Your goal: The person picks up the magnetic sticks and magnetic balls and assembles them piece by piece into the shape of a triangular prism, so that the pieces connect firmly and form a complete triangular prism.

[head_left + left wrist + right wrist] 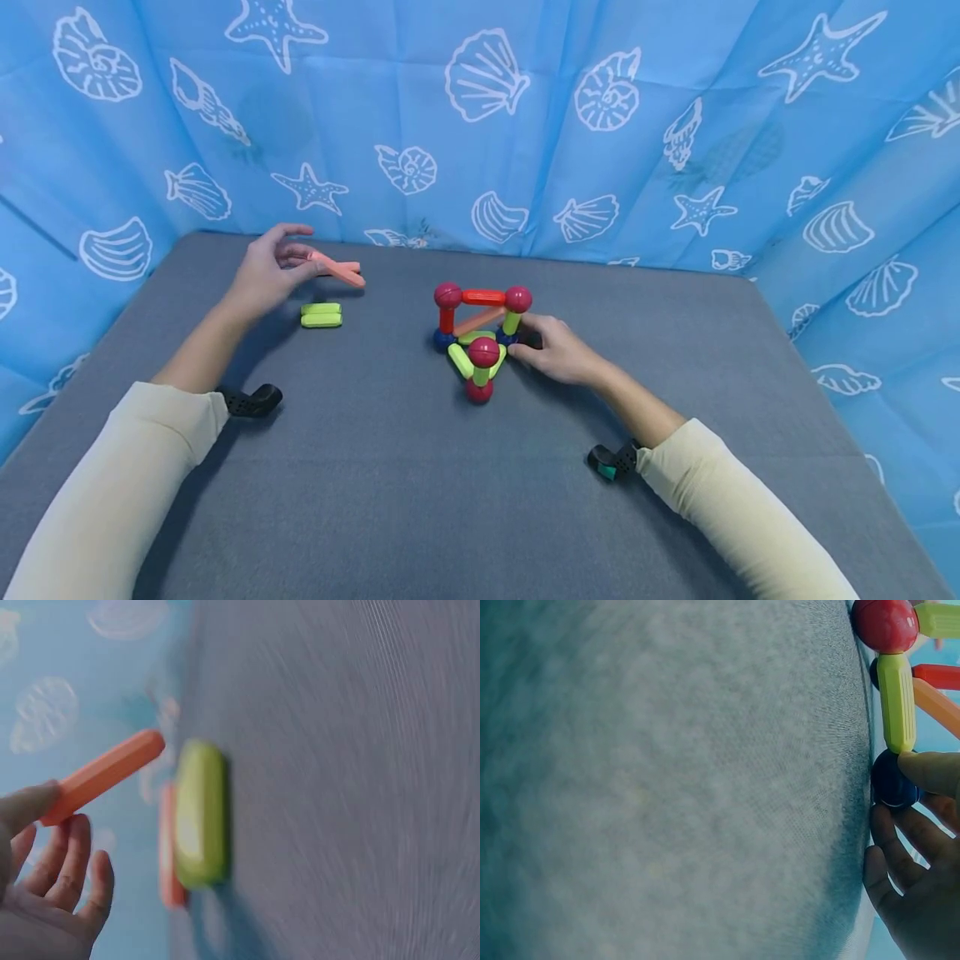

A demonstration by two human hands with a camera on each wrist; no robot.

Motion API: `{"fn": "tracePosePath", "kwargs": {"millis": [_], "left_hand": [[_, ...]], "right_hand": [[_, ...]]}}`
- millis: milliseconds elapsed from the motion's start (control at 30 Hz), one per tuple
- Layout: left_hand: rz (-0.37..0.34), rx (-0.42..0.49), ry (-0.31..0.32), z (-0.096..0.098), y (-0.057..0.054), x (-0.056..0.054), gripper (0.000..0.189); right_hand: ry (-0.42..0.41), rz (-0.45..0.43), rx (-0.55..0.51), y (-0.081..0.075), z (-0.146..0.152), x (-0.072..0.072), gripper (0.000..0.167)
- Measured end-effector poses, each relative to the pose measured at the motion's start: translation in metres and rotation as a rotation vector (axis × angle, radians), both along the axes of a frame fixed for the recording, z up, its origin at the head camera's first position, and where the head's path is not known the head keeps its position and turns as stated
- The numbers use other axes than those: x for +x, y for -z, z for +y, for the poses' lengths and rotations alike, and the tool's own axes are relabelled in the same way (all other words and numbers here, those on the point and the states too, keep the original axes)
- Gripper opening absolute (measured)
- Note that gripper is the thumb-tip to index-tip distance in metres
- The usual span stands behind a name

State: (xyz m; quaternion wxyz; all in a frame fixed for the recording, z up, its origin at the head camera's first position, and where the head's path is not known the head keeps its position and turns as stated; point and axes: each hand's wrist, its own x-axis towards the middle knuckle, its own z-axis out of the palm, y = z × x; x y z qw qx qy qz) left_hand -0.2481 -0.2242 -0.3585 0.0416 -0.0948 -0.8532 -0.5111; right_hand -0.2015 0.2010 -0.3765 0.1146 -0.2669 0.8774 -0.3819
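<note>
My left hand (270,265) pinches an orange magnetic rod (109,774) by one end, its other end pointing away from the fingers. Below it, another orange rod (169,847) and a pair of yellow-green rods (321,315) lie on the table. Mid-table stands a structure of balls and rods, with a triangle of yellow-green rods at its base. Red balls (483,352) top its uprights, and an orange rod (480,320) slants across its back side. My right hand (558,350) grips the dark blue ball (894,780) at the base's right corner, thumb on top and fingers beneath.
The grey cloth-covered table (420,500) runs back to a blue curtain (337,108) with white shell prints, which also hangs along the sides. A black wrist device (255,402) is on the left arm, another (613,460) on the right.
</note>
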Motion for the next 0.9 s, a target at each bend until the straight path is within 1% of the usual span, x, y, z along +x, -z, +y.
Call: {"fn": "tracePosePath", "kwargs": {"millis": [67,133,167,233,333,433,500,600,733,800,900], "left_hand": [[-0.038,0.157,0.019,0.007,-0.010,0.006,0.054],[-0.060,0.284,0.048,0.016,-0.017,0.013,0.054],[-0.073,0.336,0.066,0.021,-0.019,0.017,0.053],[-0.097,0.402,0.103,0.033,-0.020,0.026,0.054],[-0.106,0.405,0.166,0.053,-0.014,0.038,0.054],[-0.116,0.367,0.215,0.071,-0.007,0.048,0.056],[-0.128,0.349,0.236,0.080,-0.004,0.053,0.056],[-0.154,0.352,0.260,0.092,-0.002,0.061,0.056],[-0.193,0.384,0.307,0.105,0.002,0.069,0.055],[-0.205,0.397,0.331,0.110,0.005,0.071,0.054],[-0.216,0.407,0.351,0.116,0.008,0.074,0.053]], "right_hand": [[-0.001,0.010,-0.002,0.000,0.000,-0.001,0.037],[-0.003,0.015,-0.003,-0.001,0.000,-0.001,0.037],[-0.007,0.020,-0.003,-0.001,0.001,-0.001,0.037],[-0.013,0.020,-0.006,-0.002,0.001,-0.001,0.037],[-0.015,0.012,-0.008,-0.001,0.001,-0.002,0.037],[-0.012,0.007,-0.008,0.000,0.001,-0.002,0.037],[-0.008,0.005,-0.005,0.000,0.001,-0.002,0.037],[-0.008,0.005,-0.003,0.001,0.001,-0.002,0.036],[-0.007,0.004,-0.003,0.000,0.001,-0.001,0.036],[-0.006,0.003,-0.005,0.000,0.001,-0.001,0.036],[-0.009,0.000,-0.005,0.000,0.001,-0.001,0.036]]}}
